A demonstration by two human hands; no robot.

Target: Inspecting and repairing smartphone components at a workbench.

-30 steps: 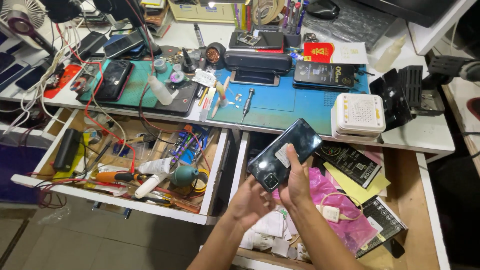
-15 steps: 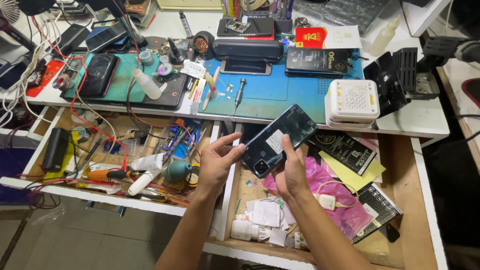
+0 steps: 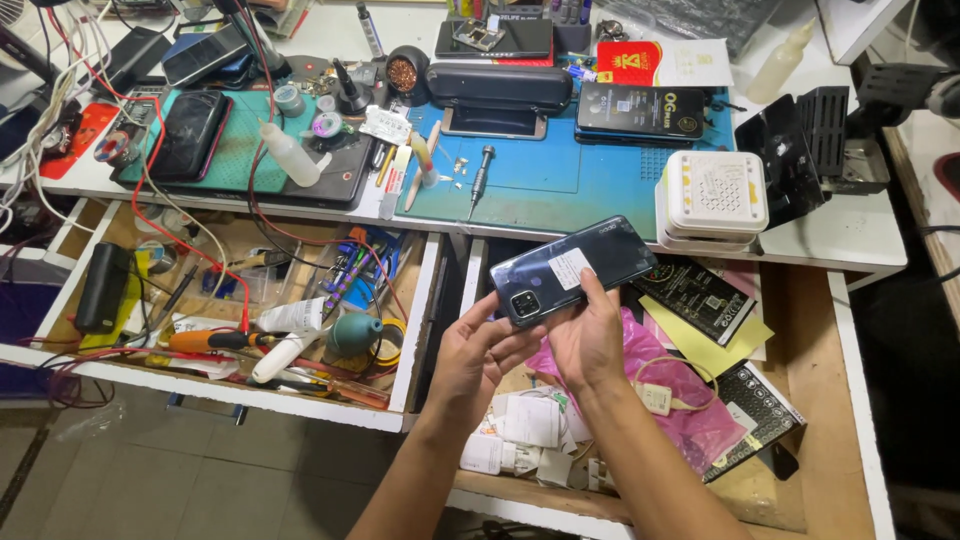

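A dark blue-grey smartphone (image 3: 590, 262) is held back side up over an open wooden drawer, its camera block at the lower left and a white sticker on its back. My right hand (image 3: 590, 335) grips it from below, thumb on the back near the sticker. My left hand (image 3: 478, 345) supports the camera end with its fingertips against the phone's lower left edge. Both forearms come up from the bottom of the view.
A blue work mat (image 3: 560, 170) on the bench holds a screwdriver (image 3: 478, 178), a white square box (image 3: 712, 195) and flat phone boxes. The left drawer (image 3: 420, 330) holds tools and a green blower bulb (image 3: 352, 332). The right drawer holds a pink bag (image 3: 690, 420) and packets.
The phone and both hands have stayed over the right drawer. My left hand has closed in from slightly apart onto the phone's camera end. The view has shifted a little.
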